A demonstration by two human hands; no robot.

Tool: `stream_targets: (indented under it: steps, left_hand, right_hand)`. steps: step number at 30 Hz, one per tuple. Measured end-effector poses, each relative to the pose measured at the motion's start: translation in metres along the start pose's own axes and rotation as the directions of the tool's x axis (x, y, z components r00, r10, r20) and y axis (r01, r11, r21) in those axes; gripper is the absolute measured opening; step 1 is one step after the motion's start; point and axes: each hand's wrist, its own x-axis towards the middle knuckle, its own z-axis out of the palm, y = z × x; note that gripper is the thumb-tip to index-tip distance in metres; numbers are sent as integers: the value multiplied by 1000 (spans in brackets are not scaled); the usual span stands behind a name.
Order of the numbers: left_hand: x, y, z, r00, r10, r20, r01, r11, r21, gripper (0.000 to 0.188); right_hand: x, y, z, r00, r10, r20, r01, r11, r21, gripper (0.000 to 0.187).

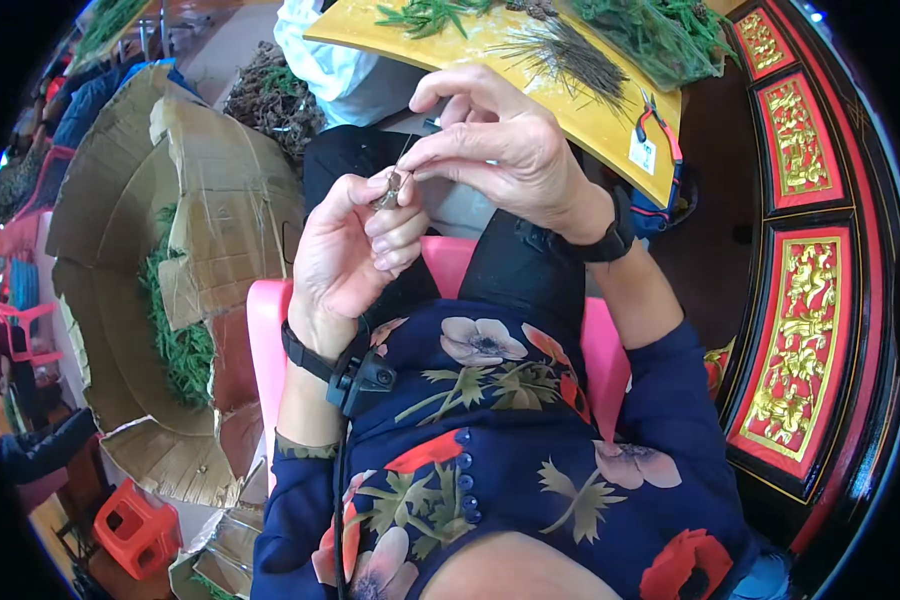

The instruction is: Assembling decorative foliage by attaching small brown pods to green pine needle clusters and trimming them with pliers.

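Over my lap, my left hand [355, 235] pinches a small brown pine cone [387, 197] between thumb and forefinger, its other fingers curled in. Close above it, my right hand [500, 150] has thumb and forefinger closed on a thin dark wire [405, 150], which runs down to the cone. The two hands almost touch. My fingers hide part of the cone and the wire's lower end. On the yellow table [360, 30] beyond lies a bundle of thin dark wires [580, 60], with pliers [655, 120] at the right corner.
Green artificial sprigs [430, 15] and a plastic bag of greenery [655, 40] lie on the table. An open cardboard box [220, 190] with greenery stands at my left. Behind it is a heap of brown cones [270, 95]. Carved red-and-gold panels [800, 340] line the right side.
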Motion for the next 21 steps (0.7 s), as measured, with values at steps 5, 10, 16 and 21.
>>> stream_targets:
  steps: [5, 10, 16, 21]
  left_hand:
    - [-2, 3, -4, 1000, -8, 3, 8, 1000, 2, 19]
    - [0, 4, -7, 997, 57, -59, -46, 984, 175, 22]
    - [-3, 3, 3, 994, 104, -15, -94, 944, 317, 24]
    - [-3, 0, 7, 991, 130, 13, -125, 912, 390, 27]
  right_hand:
    - [12, -6, -2, 989, -104, 101, 105, 994, -2, 24]
    - [12, 8, -1, 944, -270, 191, 294, 949, -110, 23]
    - [4, -2, -2, 976, -188, 109, 211, 944, -253, 20]
    - [-1, -3, 0, 987, -144, 74, 157, 965, -209, 20]
